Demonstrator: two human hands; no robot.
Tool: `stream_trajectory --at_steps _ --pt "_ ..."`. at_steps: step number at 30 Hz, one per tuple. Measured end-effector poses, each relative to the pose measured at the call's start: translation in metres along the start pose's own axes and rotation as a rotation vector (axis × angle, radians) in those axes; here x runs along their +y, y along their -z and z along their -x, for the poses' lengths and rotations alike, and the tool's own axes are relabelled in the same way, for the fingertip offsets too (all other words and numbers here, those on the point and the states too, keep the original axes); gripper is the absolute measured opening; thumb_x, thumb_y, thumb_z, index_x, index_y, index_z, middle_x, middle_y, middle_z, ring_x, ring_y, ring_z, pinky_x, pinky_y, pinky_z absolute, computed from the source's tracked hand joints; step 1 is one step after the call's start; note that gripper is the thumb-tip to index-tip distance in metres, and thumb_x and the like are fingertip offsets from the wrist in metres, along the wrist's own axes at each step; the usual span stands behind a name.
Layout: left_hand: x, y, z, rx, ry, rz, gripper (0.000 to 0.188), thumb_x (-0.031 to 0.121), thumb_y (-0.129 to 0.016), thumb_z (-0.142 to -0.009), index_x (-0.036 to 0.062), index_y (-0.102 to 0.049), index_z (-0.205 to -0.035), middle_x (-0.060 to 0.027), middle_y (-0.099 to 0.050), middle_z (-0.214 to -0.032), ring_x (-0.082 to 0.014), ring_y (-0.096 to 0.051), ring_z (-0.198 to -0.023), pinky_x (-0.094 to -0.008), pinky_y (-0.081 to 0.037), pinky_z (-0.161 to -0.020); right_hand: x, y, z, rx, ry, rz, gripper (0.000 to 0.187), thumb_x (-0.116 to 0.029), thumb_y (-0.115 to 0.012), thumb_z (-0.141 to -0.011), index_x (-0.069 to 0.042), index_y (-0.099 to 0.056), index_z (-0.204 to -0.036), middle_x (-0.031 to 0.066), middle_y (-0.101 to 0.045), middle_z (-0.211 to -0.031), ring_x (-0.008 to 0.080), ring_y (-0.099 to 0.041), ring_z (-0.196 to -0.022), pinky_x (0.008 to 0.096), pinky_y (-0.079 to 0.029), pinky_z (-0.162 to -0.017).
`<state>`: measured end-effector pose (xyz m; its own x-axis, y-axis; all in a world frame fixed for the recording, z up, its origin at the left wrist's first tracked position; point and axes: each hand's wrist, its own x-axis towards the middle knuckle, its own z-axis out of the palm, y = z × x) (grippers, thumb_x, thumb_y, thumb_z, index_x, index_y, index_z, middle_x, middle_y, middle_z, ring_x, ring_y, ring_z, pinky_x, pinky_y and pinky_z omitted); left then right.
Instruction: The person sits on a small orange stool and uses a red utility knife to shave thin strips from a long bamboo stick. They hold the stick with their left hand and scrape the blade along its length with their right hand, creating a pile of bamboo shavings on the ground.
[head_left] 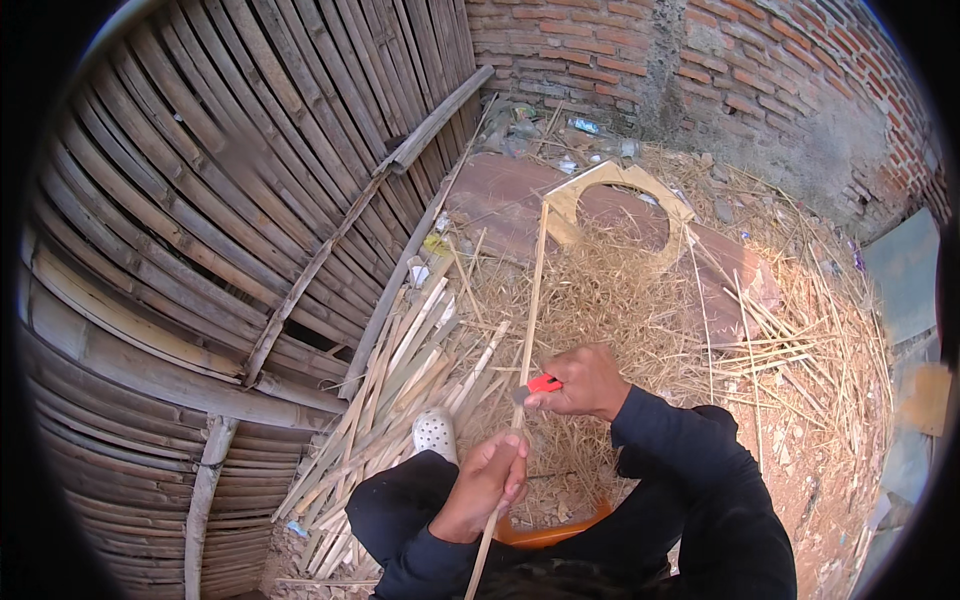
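Note:
A long, thin bamboo strip [533, 300] runs from near my lap up toward the far side. My left hand [487, 485] is closed around its lower part. Just above, my right hand [590, 382] grips a red-handled knife [545, 384]. The knife's short grey blade lies against the strip, a little beyond my left fingers. The strip's far end reaches the edge of a pale wooden board [562, 205] with a large round cutout. Curly bamboo shavings [610, 285] heap up between my hands and that board.
Split bamboo strips [400, 370] lie piled at my left, next to a white clog [434, 432] on my foot. A slatted bamboo wall [250, 150] stands at left, a brick wall [740, 75] at the back. Part of an orange seat [555, 532] shows beneath me.

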<state>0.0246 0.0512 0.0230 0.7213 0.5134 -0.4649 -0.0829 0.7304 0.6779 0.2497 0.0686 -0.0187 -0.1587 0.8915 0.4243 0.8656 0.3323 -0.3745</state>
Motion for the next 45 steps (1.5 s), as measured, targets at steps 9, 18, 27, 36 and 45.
stream_trajectory --at_steps 9,18,27,36,45 --pt "-0.004 0.006 0.003 0.017 0.009 0.023 0.024 0.026 -0.036 -0.103 0.0072 -0.046 -0.092 0.0013 -0.038 -0.052 -0.0078 -0.028 -0.035 -0.0227 -0.027 -0.037 0.006 -0.013 0.001 -0.098 -0.19 -0.102 0.058 -0.062 -0.057 -0.081 -0.007 -0.062 -0.061 0.0131 -0.053 -0.05 0.0325 -0.056 -0.047 0.042 -0.044 -0.047" --pt "-0.003 0.003 0.001 0.019 -0.025 0.05 0.026 0.028 -0.035 -0.104 0.0073 -0.045 -0.092 0.0017 -0.036 -0.053 -0.0071 -0.029 -0.035 -0.0217 -0.027 -0.036 0.015 -0.013 -0.01 0.096 0.088 0.01 0.062 -0.068 -0.062 -0.073 -0.01 -0.054 -0.054 0.0082 -0.05 -0.047 0.0288 -0.054 -0.044 0.0396 -0.04 -0.042" --pt "-0.007 -0.002 0.006 -0.041 0.017 0.052 0.027 0.028 -0.034 -0.104 0.0076 -0.046 -0.091 0.0022 -0.037 -0.051 -0.0071 -0.028 -0.034 -0.0218 -0.027 -0.036 0.067 0.0 -0.024 0.145 -0.205 0.154 0.061 -0.066 -0.055 -0.08 -0.009 -0.063 -0.057 0.0121 -0.054 -0.048 0.0317 -0.057 -0.046 0.0423 -0.043 -0.045" --pt "-0.022 -0.006 0.011 -0.152 0.1 0.005 0.028 0.029 -0.034 -0.104 0.007 -0.046 -0.091 0.0024 -0.039 -0.051 -0.006 -0.03 -0.036 -0.021 -0.027 -0.038 0.12 0.032 -0.027 0.233 -0.456 0.282 0.066 -0.067 -0.05 -0.082 -0.006 -0.065 -0.06 0.0189 -0.057 -0.054 0.0371 -0.059 -0.052 0.0473 -0.044 -0.049" --pt "-0.039 -0.001 0.015 -0.217 0.003 -0.376 0.03 0.029 -0.033 -0.104 0.005 -0.049 -0.097 0.0023 -0.041 -0.054 -0.0042 -0.034 -0.041 -0.0193 -0.028 -0.039 0.209 0.072 0.01 0.434 -0.948 0.18 0.079 -0.07 -0.037 -0.089 -0.001 -0.055 -0.055 0.0192 -0.051 -0.051 0.0371 -0.052 -0.053 0.0459 -0.04 -0.053"
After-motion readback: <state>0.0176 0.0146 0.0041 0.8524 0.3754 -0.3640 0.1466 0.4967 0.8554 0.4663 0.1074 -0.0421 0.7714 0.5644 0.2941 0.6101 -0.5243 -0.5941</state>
